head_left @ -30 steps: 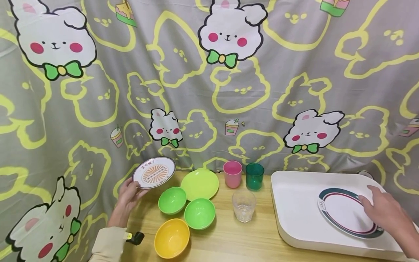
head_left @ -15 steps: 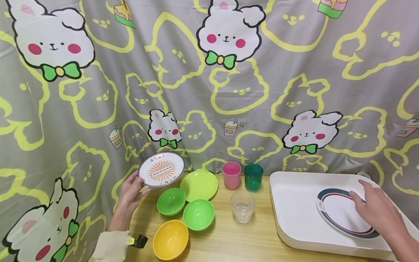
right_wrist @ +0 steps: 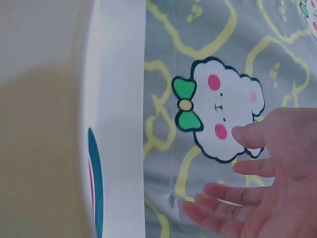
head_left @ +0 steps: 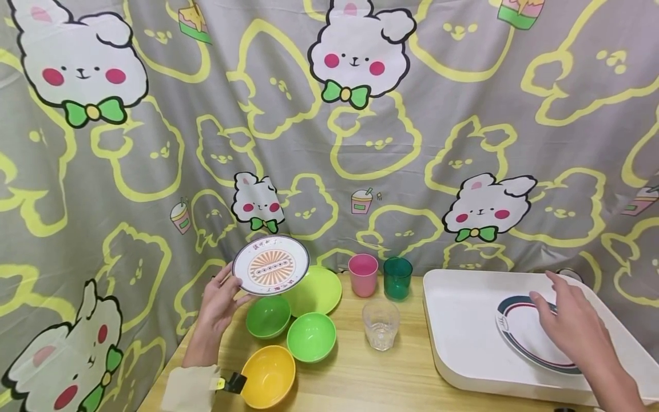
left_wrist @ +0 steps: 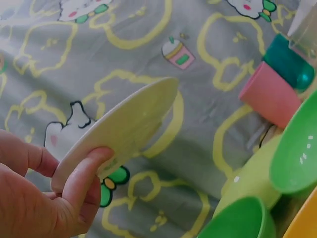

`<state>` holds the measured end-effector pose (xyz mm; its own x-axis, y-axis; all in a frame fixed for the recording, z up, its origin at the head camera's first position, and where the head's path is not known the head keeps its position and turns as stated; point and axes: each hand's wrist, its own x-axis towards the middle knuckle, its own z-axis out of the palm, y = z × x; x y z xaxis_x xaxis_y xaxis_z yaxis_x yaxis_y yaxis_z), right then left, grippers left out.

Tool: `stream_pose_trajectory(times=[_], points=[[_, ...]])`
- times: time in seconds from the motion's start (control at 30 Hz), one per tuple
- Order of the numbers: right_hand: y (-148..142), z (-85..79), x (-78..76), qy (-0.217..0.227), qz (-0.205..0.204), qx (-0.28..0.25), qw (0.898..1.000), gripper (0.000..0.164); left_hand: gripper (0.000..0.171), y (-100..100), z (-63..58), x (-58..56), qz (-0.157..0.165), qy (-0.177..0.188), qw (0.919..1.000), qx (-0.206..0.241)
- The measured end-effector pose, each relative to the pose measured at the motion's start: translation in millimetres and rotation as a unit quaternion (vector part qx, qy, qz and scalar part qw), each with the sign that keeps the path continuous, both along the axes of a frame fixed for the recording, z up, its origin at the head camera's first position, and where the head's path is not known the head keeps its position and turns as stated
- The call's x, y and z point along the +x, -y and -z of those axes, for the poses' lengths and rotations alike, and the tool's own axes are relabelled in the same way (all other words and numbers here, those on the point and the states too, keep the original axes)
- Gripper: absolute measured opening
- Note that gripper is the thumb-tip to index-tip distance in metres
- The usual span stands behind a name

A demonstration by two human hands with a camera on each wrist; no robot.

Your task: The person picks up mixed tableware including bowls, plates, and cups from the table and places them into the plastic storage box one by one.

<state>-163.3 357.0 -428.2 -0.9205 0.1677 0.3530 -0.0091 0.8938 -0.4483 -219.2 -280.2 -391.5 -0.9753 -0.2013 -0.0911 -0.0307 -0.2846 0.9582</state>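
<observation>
At the left, my left hand (head_left: pixel 218 300) pinches the edge of a white plate (head_left: pixel 271 264) with an orange sunburst pattern, holding it tilted in the air. In the left wrist view the plate (left_wrist: pixel 119 124) is seen nearly edge-on between thumb and fingers. Beneath it lies a yellow-green plate (head_left: pixel 321 292), partly hidden. My right hand (head_left: pixel 571 320) hovers with fingers extended and holds nothing. Under that hand a white plate with a teal and red rim (head_left: pixel 525 332) lies in a white tray (head_left: pixel 463 349), part of it covered from sight by the hand.
Two green bowls (head_left: pixel 311 337) and an orange bowl (head_left: pixel 269 377) sit on the wooden table (head_left: pixel 355 377) at the left. A pink cup (head_left: pixel 363 276), a teal cup (head_left: pixel 397 278) and a clear glass (head_left: pixel 381 326) stand mid-table. A patterned curtain (head_left: pixel 288 149) hangs behind.
The left hand has carried the sunburst plate to the right and slightly up, over the yellow-green plate. The right hand has shifted left and up above the tray.
</observation>
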Motion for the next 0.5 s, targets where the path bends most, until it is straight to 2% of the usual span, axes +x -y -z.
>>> stream_pose_trajectory(times=[0.27, 0.5], points=[[29, -2.5, 1.8, -0.043, -0.021, -0.038, 0.998, 0.064, 0.074, -20, 0.7, 2.5, 0.028, -0.022, 0.9993, 0.015], [45, -4.7, 2.5, -0.054, -0.03, -0.066, 0.996, 0.065, 0.076, -42, 2.3, 3.5, 0.049, -0.036, 0.9978, 0.027]])
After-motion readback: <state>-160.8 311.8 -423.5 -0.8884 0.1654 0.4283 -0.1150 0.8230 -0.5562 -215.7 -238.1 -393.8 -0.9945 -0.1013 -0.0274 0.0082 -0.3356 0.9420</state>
